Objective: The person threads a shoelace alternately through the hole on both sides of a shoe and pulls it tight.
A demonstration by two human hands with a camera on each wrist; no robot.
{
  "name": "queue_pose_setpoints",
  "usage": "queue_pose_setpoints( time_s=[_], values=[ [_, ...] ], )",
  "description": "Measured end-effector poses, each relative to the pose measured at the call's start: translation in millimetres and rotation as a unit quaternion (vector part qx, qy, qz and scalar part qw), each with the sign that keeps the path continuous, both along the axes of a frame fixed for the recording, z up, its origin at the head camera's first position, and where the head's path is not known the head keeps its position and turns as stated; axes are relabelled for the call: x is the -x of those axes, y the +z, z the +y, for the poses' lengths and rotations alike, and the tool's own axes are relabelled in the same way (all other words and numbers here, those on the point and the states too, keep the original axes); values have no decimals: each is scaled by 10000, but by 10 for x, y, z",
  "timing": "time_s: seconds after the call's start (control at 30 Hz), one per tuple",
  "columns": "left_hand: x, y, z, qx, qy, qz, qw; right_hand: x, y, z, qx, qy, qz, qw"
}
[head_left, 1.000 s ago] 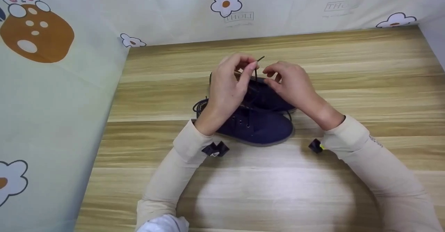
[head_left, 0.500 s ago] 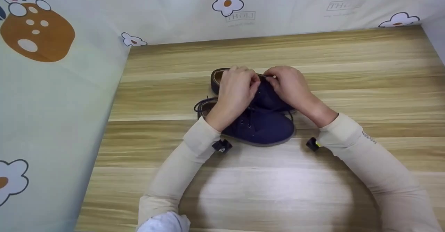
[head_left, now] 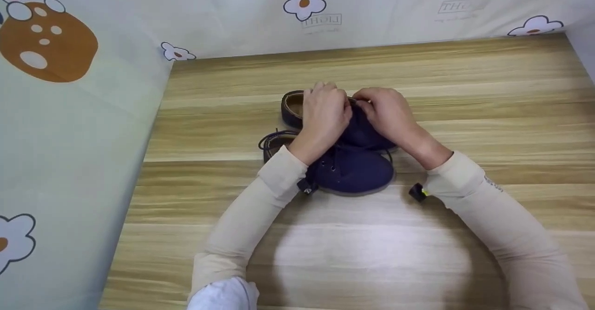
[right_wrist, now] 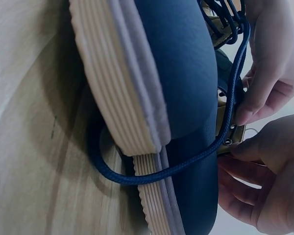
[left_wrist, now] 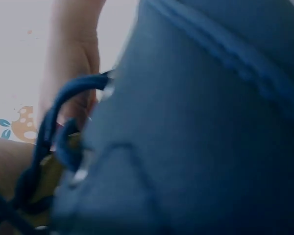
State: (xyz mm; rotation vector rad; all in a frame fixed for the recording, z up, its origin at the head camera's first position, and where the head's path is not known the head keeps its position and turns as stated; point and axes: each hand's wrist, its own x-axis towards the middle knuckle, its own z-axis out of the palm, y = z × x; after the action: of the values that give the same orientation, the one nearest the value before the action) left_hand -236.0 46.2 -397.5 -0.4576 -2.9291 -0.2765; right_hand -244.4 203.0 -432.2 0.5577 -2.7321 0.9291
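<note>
Two navy lace-up shoes stand side by side, toes to the right: a front shoe (head_left: 358, 170) and a rear shoe (head_left: 367, 131). My left hand (head_left: 326, 115) is over the rear shoe's opening, fingers curled; in the right wrist view its thumb and forefinger pinch beside the eyelets (right_wrist: 228, 141), apparently on the lace, whose tip is hidden. My right hand (head_left: 389, 115) grips the rear shoe's eyelet edge, thumb on one side and fingers behind. A blue lace (right_wrist: 186, 165) hangs in a loop to the table. Laced eyelets (left_wrist: 83, 169) fill part of the left wrist view.
The shoes stand on a wood-grain table (head_left: 223, 96). Behind it and on the left hangs a pale sheet (head_left: 232, 17) with flower prints. The front shoe's lace loops (head_left: 267, 141) lie at its heel. Small black wrist devices sit below both sleeves.
My left hand has come down from above the rear shoe and shifted right, closer to the right hand. The raised lace end is out of sight. My right hand has closed on the shoe's edge.
</note>
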Motion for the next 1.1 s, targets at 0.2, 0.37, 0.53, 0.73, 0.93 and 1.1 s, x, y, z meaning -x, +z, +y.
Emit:
queue_pose_setpoints(
  time_s=[0.2, 0.37, 0.53, 0.73, 0.93, 1.1],
  values=[
    [22, -48, 21, -17, 80, 214, 9997, 8, 2, 3, 57, -15, -7, 10000],
    [43, -60, 49, 101, 77, 323, 9994, 12, -2, 9, 103, -8, -13, 9999],
    [56, -68, 74, 294, 193, 298, 9989, 13, 0, 14, 145, 143, -166, 9997],
    [61, -85, 81, 284, 193, 193, 9992, 63, 28, 35, 81, 420, -243, 9988],
    [54, -91, 55, 46, 52, 95, 9999, 87, 74, 59, -238, 461, -257, 9983],
    [36, -78, -16, -653, -93, 163, 9977, 60, 100, 76, -202, 219, 87, 9995]
  ],
)
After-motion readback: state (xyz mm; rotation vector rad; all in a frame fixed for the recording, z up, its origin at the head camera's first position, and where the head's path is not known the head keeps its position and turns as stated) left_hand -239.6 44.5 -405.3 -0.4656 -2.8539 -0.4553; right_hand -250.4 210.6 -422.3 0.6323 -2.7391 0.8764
